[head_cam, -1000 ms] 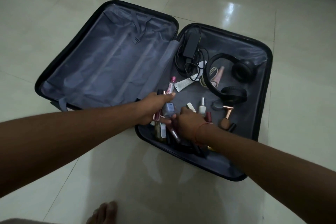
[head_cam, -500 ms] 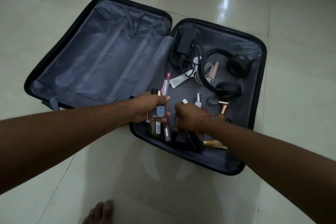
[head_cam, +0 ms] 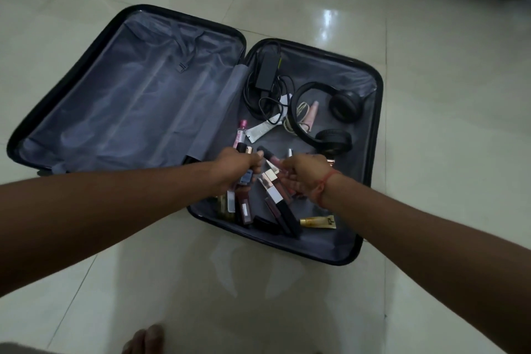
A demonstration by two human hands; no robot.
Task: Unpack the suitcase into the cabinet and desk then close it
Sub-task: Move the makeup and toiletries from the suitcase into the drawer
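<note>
The floor (head_cam: pixel 431 66) is shiny and pale. The big black suitcase (head_cam: pixel 380 100) lies wide open on it. Its left half shows only gray lining. In the right half are black headphones (head_cam: pixel 342 103), a black charger (head_cam: pixel 265 69) with a tangled cord, and a little gold tube (head_cam: pixel 317 222) near the front. The left hand (head_cam: pixel 234 167) grips a bunch of makeup tubes (head_cam: pixel 244 204). The right hand (head_cam: pixel 303 174) grips more makeup sticks (head_cam: pixel 275 192).

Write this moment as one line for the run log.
left hand: grips cosmetic tubes | right hand: grips cosmetic tubes | suitcase: open, headphones inside
</note>
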